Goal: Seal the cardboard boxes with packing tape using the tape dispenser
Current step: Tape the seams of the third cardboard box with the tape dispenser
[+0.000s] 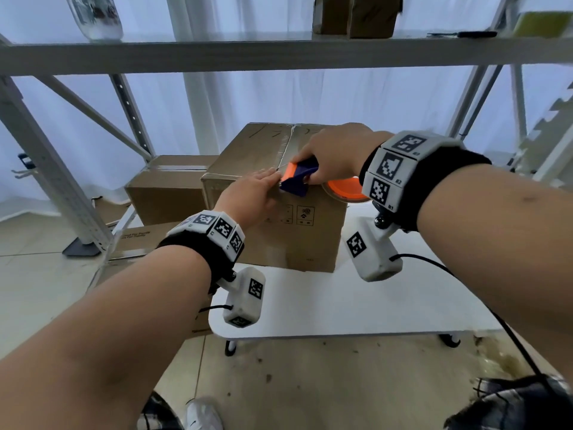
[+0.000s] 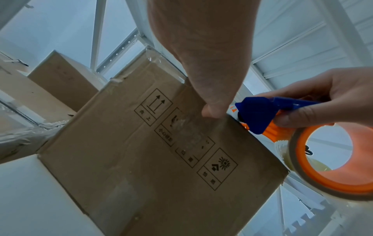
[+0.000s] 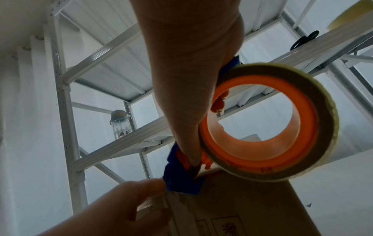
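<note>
Right hand grips tape dispenser at cardboard box near top edge | left hand, beside it, fingers flat, thumb pressing tape end onto box front | dispenser light, rigid, best held by handle; tape likely clingy | smaller cartons beyond left hand, shelf beam overhead; nothing blocks

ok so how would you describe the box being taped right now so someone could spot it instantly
Find the white table in front of the metal shelving. The cardboard box standing on it is the one, with the left hand pressing its top edge and the right hand holding the tape dispenser there. Unlike the other boxes, it sits on the table.
</note>
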Action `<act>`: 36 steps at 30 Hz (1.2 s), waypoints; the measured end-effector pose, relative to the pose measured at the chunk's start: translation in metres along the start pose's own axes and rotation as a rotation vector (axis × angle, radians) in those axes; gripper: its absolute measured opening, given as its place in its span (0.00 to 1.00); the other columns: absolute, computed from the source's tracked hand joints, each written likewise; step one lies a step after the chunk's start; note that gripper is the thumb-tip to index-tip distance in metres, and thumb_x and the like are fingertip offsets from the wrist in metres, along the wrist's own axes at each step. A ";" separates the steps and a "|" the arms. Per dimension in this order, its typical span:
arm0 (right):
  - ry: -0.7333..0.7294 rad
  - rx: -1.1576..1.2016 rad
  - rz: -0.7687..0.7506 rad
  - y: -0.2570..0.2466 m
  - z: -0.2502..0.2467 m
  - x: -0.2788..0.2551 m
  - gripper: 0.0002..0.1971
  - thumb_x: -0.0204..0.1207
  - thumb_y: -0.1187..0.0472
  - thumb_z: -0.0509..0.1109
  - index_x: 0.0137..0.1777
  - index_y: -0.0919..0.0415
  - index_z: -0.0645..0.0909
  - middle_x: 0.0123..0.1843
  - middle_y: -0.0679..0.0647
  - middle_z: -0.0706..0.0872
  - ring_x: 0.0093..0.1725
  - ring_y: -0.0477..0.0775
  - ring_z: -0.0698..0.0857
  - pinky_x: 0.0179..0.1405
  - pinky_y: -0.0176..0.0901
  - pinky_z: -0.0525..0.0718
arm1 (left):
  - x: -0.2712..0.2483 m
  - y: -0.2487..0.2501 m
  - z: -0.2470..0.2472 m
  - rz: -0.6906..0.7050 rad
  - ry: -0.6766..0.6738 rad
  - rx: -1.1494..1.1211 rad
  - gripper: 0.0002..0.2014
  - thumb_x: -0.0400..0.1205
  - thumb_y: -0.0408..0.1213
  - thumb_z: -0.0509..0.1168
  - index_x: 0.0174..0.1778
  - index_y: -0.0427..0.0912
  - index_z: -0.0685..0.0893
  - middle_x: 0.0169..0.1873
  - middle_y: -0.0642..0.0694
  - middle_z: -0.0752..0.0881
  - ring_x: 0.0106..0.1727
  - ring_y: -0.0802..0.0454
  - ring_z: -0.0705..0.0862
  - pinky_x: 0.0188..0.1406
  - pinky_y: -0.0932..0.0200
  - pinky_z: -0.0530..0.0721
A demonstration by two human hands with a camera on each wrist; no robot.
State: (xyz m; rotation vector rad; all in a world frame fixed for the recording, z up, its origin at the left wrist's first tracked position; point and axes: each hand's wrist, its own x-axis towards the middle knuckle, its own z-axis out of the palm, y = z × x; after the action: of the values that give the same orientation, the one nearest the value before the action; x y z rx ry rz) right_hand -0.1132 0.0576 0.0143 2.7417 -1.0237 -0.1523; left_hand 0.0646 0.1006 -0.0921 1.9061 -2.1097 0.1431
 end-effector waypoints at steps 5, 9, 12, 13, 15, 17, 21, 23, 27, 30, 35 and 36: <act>0.024 -0.014 -0.009 0.006 -0.003 -0.009 0.19 0.78 0.45 0.65 0.70 0.36 0.75 0.60 0.40 0.83 0.58 0.50 0.80 0.43 0.46 0.75 | -0.003 0.002 0.000 -0.005 0.018 0.013 0.30 0.82 0.36 0.59 0.82 0.46 0.61 0.81 0.48 0.63 0.81 0.53 0.60 0.79 0.60 0.54; -0.012 -0.051 0.055 0.021 0.003 -0.025 0.24 0.79 0.41 0.65 0.75 0.34 0.69 0.63 0.40 0.81 0.53 0.45 0.75 0.44 0.45 0.73 | -0.006 0.004 0.002 -0.013 0.077 0.006 0.29 0.84 0.36 0.58 0.82 0.46 0.61 0.81 0.49 0.62 0.82 0.53 0.59 0.80 0.59 0.51; -0.001 -0.040 0.082 0.024 0.013 -0.030 0.25 0.79 0.41 0.64 0.76 0.34 0.67 0.64 0.41 0.80 0.54 0.46 0.74 0.42 0.44 0.71 | -0.007 0.001 0.003 0.000 0.049 0.031 0.31 0.83 0.37 0.58 0.83 0.48 0.58 0.82 0.50 0.60 0.83 0.53 0.57 0.81 0.58 0.48; 0.007 -0.034 0.086 0.024 0.014 -0.029 0.25 0.79 0.41 0.64 0.76 0.33 0.67 0.64 0.41 0.81 0.55 0.47 0.75 0.42 0.44 0.71 | -0.009 -0.003 0.002 -0.004 0.038 0.057 0.31 0.83 0.37 0.58 0.83 0.49 0.57 0.82 0.50 0.58 0.83 0.53 0.55 0.82 0.57 0.48; 0.010 -0.019 0.092 0.024 0.014 -0.028 0.24 0.79 0.41 0.64 0.76 0.33 0.68 0.64 0.41 0.81 0.55 0.46 0.75 0.43 0.44 0.71 | -0.014 -0.010 0.000 -0.062 0.044 0.072 0.32 0.83 0.39 0.59 0.83 0.48 0.55 0.83 0.49 0.58 0.83 0.52 0.55 0.82 0.55 0.48; 0.011 -0.013 0.094 0.024 0.013 -0.028 0.24 0.79 0.42 0.64 0.76 0.34 0.68 0.64 0.41 0.81 0.56 0.47 0.76 0.44 0.44 0.72 | -0.017 -0.016 -0.001 -0.125 0.050 0.082 0.32 0.83 0.40 0.59 0.83 0.45 0.55 0.83 0.48 0.57 0.83 0.51 0.54 0.82 0.55 0.48; 0.032 -0.004 0.090 0.024 0.018 -0.029 0.24 0.80 0.42 0.64 0.76 0.34 0.68 0.65 0.42 0.81 0.61 0.49 0.78 0.45 0.45 0.73 | -0.014 -0.003 0.000 -0.132 0.032 0.078 0.33 0.83 0.44 0.58 0.84 0.46 0.54 0.83 0.47 0.56 0.84 0.51 0.52 0.83 0.52 0.48; 0.041 0.000 0.095 0.025 0.019 -0.030 0.24 0.79 0.42 0.64 0.76 0.34 0.67 0.66 0.42 0.80 0.64 0.50 0.77 0.47 0.45 0.73 | -0.010 0.013 0.004 -0.039 0.020 0.065 0.33 0.83 0.43 0.59 0.84 0.48 0.53 0.83 0.48 0.55 0.84 0.51 0.51 0.83 0.54 0.46; 0.051 -0.006 0.099 0.025 0.019 -0.032 0.25 0.79 0.40 0.63 0.76 0.34 0.67 0.68 0.43 0.79 0.65 0.51 0.77 0.48 0.45 0.72 | -0.001 0.032 0.015 0.037 0.041 0.018 0.33 0.82 0.41 0.60 0.83 0.48 0.55 0.83 0.49 0.57 0.84 0.52 0.52 0.82 0.57 0.44; 0.034 -0.014 0.070 0.023 0.013 -0.032 0.23 0.80 0.41 0.63 0.75 0.34 0.68 0.64 0.42 0.80 0.59 0.49 0.77 0.46 0.45 0.72 | 0.000 0.030 0.017 0.029 0.070 0.002 0.32 0.82 0.39 0.61 0.83 0.47 0.59 0.82 0.49 0.61 0.83 0.52 0.56 0.83 0.57 0.47; 0.037 0.009 0.046 0.028 0.001 -0.035 0.24 0.79 0.41 0.64 0.76 0.33 0.68 0.58 0.40 0.80 0.53 0.46 0.74 0.45 0.45 0.72 | -0.003 0.029 0.017 0.054 0.108 0.043 0.32 0.82 0.39 0.61 0.83 0.48 0.58 0.82 0.50 0.61 0.83 0.53 0.57 0.81 0.59 0.46; 0.035 0.017 0.045 0.030 0.002 -0.036 0.24 0.79 0.41 0.64 0.76 0.33 0.67 0.55 0.40 0.78 0.52 0.45 0.73 0.45 0.46 0.73 | -0.003 0.028 0.017 0.056 0.112 0.045 0.32 0.82 0.39 0.60 0.83 0.48 0.58 0.82 0.50 0.62 0.83 0.53 0.57 0.81 0.59 0.46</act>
State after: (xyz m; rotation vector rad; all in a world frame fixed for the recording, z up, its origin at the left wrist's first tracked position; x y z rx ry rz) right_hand -0.1596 0.0594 0.0200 2.7239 -1.0811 -0.0883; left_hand 0.0345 0.1027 -0.1054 1.8201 -2.1025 0.3041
